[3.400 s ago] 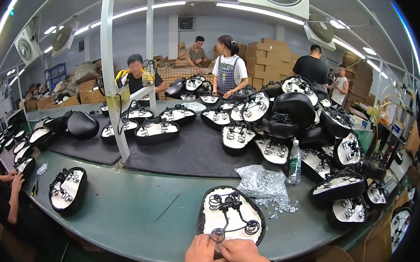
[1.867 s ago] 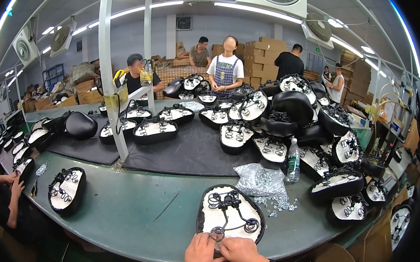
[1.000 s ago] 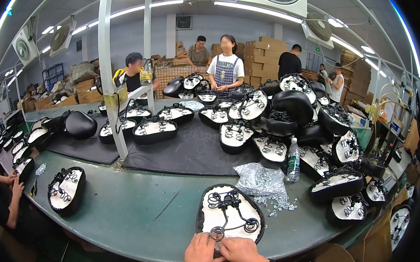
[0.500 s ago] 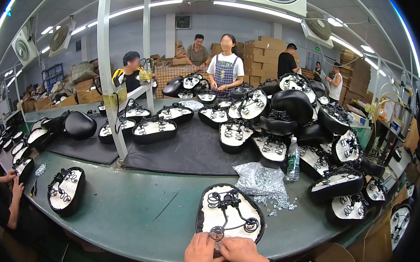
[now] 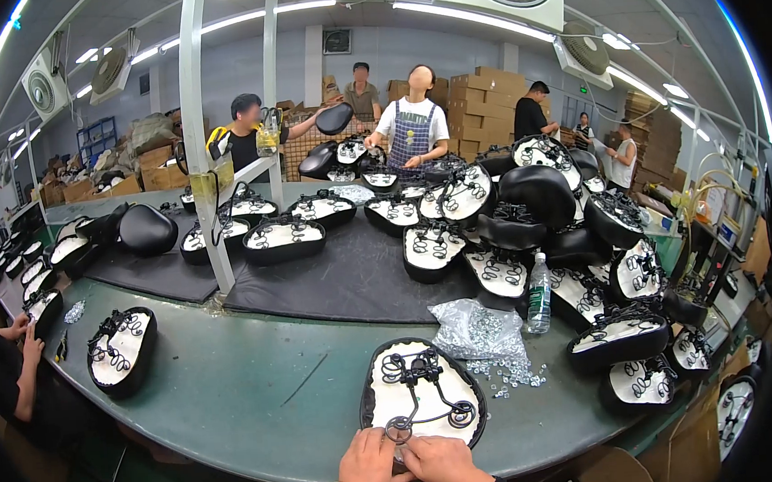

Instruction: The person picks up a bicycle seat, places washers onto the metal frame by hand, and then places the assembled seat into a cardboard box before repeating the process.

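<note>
A bicycle saddle point(image 5: 415, 400) lies upside down on the green table in front of me, its white underside and black wire springs facing up. My left hand point(image 5: 369, 469) is closed on the left of the saddle's near, narrow end, its fingers by a wire coil. Pressed close beside it, my right hand point(image 5: 442, 464) grips the same end from the right. My fingertips meet there, and anything small between them is hidden. To the right of the saddle, a clear plastic bag point(image 5: 477, 331) of small metal nuts spills some loose nuts point(image 5: 512, 376) onto the table.
A water bottle point(image 5: 538, 295) stands behind the nuts, next to a tall heap of saddles point(image 5: 535, 196). Another upturned saddle point(image 5: 123, 353) lies left. A metal post point(image 5: 204, 146) rises from the table. A co-worker point(image 5: 3, 330) sits at far left; others work across the table.
My hands and the saddle have stayed in place. Across the table, a co-worker in black and yellow now holds a black saddle out at arm's length; the person in the checked apron has tilted their head back.
</note>
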`<state>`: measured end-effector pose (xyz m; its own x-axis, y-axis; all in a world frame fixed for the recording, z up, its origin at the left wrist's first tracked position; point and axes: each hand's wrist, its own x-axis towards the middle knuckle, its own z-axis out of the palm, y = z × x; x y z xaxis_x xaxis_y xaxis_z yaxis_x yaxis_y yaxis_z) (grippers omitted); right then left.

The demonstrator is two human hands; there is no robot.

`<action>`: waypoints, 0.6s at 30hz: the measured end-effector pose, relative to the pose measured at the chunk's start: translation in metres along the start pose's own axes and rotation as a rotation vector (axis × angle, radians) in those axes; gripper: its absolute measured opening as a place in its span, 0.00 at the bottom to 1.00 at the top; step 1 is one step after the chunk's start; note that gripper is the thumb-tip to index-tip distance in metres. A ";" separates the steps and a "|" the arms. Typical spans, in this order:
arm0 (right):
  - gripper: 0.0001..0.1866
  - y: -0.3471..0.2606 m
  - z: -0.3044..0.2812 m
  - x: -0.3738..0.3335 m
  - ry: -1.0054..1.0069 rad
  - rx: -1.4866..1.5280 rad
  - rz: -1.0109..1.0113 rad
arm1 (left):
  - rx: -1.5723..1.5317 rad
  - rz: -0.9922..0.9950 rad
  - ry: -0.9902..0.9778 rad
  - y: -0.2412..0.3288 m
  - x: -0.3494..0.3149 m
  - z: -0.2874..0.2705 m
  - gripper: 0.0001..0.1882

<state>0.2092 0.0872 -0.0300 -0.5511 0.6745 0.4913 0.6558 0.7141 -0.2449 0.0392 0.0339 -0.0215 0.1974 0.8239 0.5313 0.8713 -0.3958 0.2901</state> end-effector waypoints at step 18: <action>0.10 0.001 0.001 0.000 0.012 0.008 -0.001 | -0.001 -0.004 -0.018 -0.001 -0.001 0.001 0.40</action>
<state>0.2093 0.0876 -0.0315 -0.5453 0.6713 0.5019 0.6510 0.7164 -0.2510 0.0389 0.0342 -0.0231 0.2018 0.8326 0.5158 0.8716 -0.3929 0.2932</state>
